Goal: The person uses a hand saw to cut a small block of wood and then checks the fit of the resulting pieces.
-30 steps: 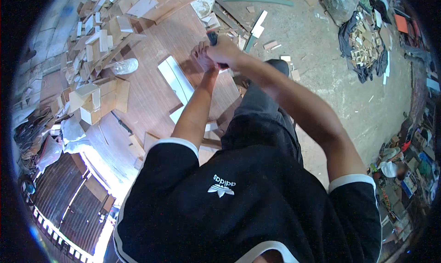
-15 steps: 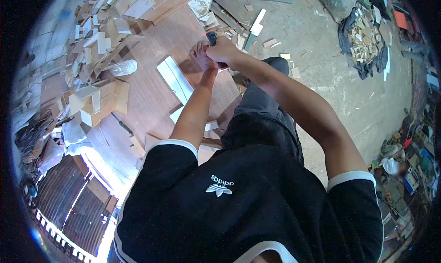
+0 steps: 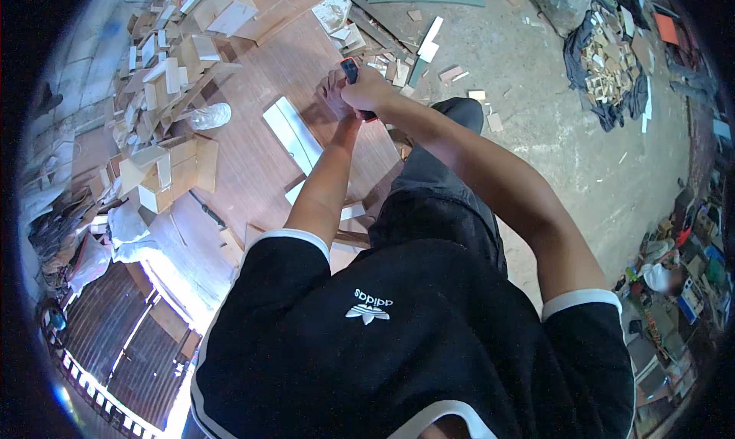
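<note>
My right hand (image 3: 367, 93) is closed around a black tool with red-orange edges (image 3: 350, 70); its exact kind does not show. One end of the tool sticks out beyond the fist, and a red-edged part shows below it. Close against it on the left, my left hand (image 3: 334, 94) has its fingers stretched out, low over the brown wooden tabletop (image 3: 268, 63). What lies under the two hands is hidden. A long white board with a dark line along it (image 3: 292, 135) rests on the tabletop, left of my left forearm.
Left of the hands are a crumpled clear plastic item (image 3: 210, 116), an open wooden box (image 3: 184, 167) and piled wooden pieces (image 3: 164, 75). A larger wooden box (image 3: 264, 14) stands at the far edge. On the right floor, a dark sack (image 3: 605, 71) holds wood scraps.
The tool in my right hand has tilted and shows more of its black, red-edged end. Both hands stay in nearly the same place.
</note>
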The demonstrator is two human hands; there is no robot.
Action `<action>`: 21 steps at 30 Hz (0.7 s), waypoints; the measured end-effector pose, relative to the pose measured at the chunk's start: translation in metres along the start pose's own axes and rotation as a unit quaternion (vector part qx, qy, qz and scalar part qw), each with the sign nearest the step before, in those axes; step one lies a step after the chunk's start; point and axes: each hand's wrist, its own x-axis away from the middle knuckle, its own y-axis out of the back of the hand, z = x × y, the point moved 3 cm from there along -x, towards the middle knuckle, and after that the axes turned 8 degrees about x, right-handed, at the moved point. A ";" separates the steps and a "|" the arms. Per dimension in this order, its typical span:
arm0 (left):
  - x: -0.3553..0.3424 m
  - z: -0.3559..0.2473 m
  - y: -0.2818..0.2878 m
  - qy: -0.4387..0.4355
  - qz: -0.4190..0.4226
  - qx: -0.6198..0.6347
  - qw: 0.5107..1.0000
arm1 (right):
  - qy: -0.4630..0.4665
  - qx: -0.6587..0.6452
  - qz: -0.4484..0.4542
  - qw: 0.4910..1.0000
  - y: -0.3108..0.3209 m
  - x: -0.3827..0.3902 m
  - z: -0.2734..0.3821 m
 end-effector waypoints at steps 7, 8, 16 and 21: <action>-0.017 -0.056 0.045 0.020 -0.046 0.220 0.974 | -0.003 -0.099 0.014 0.995 0.054 0.067 0.036; -0.018 -0.057 0.051 0.026 -0.064 0.235 0.970 | 0.015 -0.122 0.017 0.992 0.054 0.070 0.038; -0.025 -0.070 0.057 -0.030 -0.087 0.246 0.965 | -0.027 0.083 -0.107 0.990 0.032 -0.020 -0.036; -0.017 -0.056 0.052 0.017 -0.066 0.225 0.972 | 0.010 -0.068 0.006 0.998 0.053 0.051 0.033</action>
